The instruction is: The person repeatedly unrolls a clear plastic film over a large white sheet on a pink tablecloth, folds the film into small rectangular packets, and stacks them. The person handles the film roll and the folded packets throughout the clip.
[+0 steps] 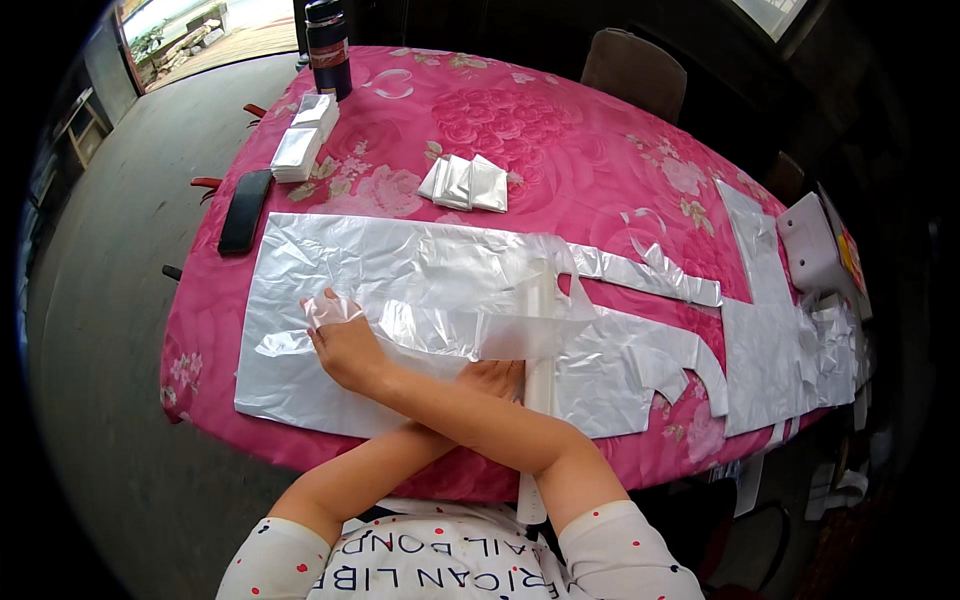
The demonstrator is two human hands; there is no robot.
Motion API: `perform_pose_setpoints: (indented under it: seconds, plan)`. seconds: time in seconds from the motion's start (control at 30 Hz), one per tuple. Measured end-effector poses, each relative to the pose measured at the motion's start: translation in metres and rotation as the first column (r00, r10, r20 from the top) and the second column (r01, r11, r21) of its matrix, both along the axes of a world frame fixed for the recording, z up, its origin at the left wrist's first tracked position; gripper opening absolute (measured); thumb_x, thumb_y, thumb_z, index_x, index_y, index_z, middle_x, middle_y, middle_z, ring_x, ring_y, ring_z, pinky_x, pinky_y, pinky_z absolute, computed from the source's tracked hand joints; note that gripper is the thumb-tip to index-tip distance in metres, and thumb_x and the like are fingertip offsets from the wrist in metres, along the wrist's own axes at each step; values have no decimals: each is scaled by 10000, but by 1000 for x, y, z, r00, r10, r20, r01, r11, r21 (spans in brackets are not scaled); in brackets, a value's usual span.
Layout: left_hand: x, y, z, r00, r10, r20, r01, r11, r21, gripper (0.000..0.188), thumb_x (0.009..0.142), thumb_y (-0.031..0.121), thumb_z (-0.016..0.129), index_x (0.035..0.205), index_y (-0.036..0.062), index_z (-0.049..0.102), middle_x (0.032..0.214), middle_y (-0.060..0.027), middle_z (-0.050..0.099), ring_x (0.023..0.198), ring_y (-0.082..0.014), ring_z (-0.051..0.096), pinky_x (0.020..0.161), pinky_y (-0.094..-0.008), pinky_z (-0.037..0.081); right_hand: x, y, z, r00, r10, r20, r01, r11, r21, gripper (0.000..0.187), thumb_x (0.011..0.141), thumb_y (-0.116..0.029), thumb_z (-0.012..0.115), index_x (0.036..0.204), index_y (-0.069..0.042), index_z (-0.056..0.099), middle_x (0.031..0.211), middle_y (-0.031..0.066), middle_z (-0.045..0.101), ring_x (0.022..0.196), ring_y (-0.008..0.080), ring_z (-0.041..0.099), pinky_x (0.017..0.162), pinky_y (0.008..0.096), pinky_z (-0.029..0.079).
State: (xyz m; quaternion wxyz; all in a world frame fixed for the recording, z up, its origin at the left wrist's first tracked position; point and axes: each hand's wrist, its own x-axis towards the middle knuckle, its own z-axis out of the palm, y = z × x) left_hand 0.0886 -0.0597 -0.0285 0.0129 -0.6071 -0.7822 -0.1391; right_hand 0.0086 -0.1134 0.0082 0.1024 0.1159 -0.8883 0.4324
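A large whitish plastic bag [300,375] with cut-out handles lies flat before me, its handle end to the right. My forearms cross, the right over the left. My right hand [345,345] is on the left part of the bag, its fingers closed on the film, which stretches over the knuckles. My left hand [492,378] rests on the bag beneath the right forearm, partly covered by film, fingers out toward a long clear ruler-like strip [538,395]. That strip lies across the bag and sticks out past the table's near edge. A film layer folds over its middle.
Folded bags [465,183] lie beyond the bag. Neat stacks of folded bags [298,150], a dark phone [245,212] and a dark bottle [328,50] are at the left. More flat bags [765,370] and a white box [812,243] occupy the right of the pink flowered table [380,190].
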Motion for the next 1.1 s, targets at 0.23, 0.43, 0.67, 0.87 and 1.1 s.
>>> perform_pose_setpoints:
  seconds: [0.23,0.43,0.67,0.87,1.1]
  plan:
    - [4,-8,-11,1000,8,19,-10,994,112,692,767,376,498,1238,-125,419,1196,-213,507,1151,-315,464,997,-427,330,44,19,91,763,584,277,-627,772,103,544,828,-196,609,1287,24,417,1274,225,478,1258,372,376,1026,426,326]
    - [-2,-10,14,858,-119,500,-134,887,441,543,750,367,524,1151,2,536,1089,-184,559,1024,-294,542,892,-409,402,99,131,83,997,-64,-42,77,846,527,535,784,-182,655,1277,-69,479,1227,168,528,1239,304,415,1046,503,251]
    - [5,-10,20,984,59,169,-74,994,83,484,719,360,535,954,-60,584,971,-192,596,910,-303,575,823,-388,444,119,191,34,976,-212,53,141,796,589,299,694,-100,681,990,-108,641,866,31,601,932,202,549,1070,524,169]
    - [4,-11,13,918,72,391,-97,994,45,686,735,384,499,1208,-111,454,1212,-277,485,1236,-377,382,1050,-442,273,127,214,50,971,-236,-36,238,953,189,231,682,-8,666,897,-96,658,754,24,614,808,188,586,1058,491,231]
    - [1,-3,18,995,58,85,-63,997,47,798,752,435,444,1331,-102,326,1418,-283,262,1351,-390,203,1108,-475,131,200,369,18,296,-939,174,741,111,-662,444,830,-74,597,1244,18,464,1197,128,531,1080,224,509,968,341,365]
